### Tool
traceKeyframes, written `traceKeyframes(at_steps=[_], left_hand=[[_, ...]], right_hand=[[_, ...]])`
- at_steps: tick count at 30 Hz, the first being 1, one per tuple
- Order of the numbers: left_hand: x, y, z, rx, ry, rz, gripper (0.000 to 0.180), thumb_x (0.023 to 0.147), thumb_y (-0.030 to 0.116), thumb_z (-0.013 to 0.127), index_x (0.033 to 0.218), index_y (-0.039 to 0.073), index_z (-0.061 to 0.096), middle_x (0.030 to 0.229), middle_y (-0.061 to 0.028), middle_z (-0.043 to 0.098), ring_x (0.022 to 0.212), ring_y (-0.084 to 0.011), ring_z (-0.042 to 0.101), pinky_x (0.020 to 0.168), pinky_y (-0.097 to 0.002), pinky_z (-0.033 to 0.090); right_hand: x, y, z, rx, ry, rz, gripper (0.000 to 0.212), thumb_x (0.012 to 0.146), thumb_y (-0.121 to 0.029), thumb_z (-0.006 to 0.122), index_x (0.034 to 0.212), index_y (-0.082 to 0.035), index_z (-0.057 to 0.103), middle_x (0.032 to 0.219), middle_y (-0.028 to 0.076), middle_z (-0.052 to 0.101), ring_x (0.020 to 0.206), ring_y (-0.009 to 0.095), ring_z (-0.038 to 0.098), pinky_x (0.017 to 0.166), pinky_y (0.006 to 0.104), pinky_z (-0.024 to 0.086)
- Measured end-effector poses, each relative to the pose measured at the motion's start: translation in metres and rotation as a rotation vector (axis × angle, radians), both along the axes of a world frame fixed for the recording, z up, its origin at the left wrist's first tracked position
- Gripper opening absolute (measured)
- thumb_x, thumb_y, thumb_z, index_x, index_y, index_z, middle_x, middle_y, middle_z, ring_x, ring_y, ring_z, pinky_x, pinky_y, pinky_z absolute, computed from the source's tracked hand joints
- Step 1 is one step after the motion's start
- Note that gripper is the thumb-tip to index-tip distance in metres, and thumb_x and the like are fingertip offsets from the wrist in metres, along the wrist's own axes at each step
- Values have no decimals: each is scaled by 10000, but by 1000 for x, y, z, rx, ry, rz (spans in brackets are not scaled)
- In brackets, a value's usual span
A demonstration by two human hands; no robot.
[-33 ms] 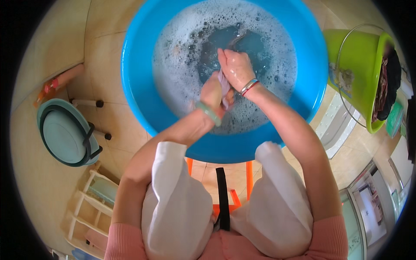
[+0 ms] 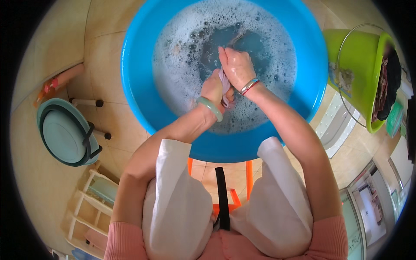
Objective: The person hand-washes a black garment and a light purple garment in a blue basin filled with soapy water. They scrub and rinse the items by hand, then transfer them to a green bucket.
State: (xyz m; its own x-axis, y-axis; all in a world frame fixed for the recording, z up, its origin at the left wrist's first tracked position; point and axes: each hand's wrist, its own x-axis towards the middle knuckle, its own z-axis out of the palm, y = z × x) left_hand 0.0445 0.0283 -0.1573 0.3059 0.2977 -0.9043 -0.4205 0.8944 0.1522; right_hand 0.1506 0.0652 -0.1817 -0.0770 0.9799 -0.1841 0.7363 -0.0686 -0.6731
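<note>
A wet, pale pinkish cloth (image 2: pixel 225 83) is bunched between my two hands above the sudsy water (image 2: pixel 180 78) of a large blue basin (image 2: pixel 141 73). My left hand (image 2: pixel 212 89), with a pale green bangle at the wrist, is closed round the cloth from the left. On the other side my right hand (image 2: pixel 238 68) grips it from above, knuckles up, with a silver bangle and a red band at the wrist. Part of the cloth hangs below the fingers. A greyish strip of fabric (image 2: pixel 236 40) shows in the dark water beyond my right hand.
To the right a lime-green bucket (image 2: pixel 355 73) with a wire handle holds dark and patterned clothes (image 2: pixel 388 84). Stacked grey-green basins (image 2: pixel 64 134) stand at the left, above a cream rack (image 2: pixel 89 203). Orange stool legs (image 2: pixel 248 177) show between my knees.
My left hand and its bangle have shifted slightly, and more of the bunched cloth shows below the fingers. My right hand stays almost in place.
</note>
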Motion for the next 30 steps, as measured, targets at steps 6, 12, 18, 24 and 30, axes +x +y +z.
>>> traceKeyframes(at_steps=[6,12,18,24,30], left_hand=[[-58,-17,-68,379,-756,309,177,956,245,491,1061,110,535,943,-19,567,920,-165,544,787,-332,459],[-2,-3,4,78,86,17,254,967,322,421,888,119,551,601,-36,484,441,-160,435,401,-324,328],[-43,-5,-46,266,-457,320,169,939,261,511,869,111,550,764,-21,528,747,-163,539,667,-295,437],[-21,-7,-6,137,-195,-57,142,949,249,523,986,112,533,790,-26,569,719,-146,587,543,-323,467],[-9,8,4,42,145,293,197,949,236,438,809,111,494,599,0,443,561,-119,469,514,-264,365]], right_hand=[[-49,-41,67,177,265,130,236,912,-185,559,739,-26,541,680,219,580,656,410,594,555,452,477],[-5,-11,7,54,53,-54,272,927,-233,497,752,-58,607,662,187,615,620,399,610,574,491,497],[-48,-45,59,208,250,120,179,905,-174,568,783,-44,551,692,202,582,656,385,597,546,445,472],[-6,-6,5,-1,38,-26,264,931,-216,510,744,-37,562,643,194,587,619,398,596,547,469,491],[-42,-44,51,180,178,177,173,896,-190,546,809,-43,577,679,178,597,603,348,619,528,439,501]])
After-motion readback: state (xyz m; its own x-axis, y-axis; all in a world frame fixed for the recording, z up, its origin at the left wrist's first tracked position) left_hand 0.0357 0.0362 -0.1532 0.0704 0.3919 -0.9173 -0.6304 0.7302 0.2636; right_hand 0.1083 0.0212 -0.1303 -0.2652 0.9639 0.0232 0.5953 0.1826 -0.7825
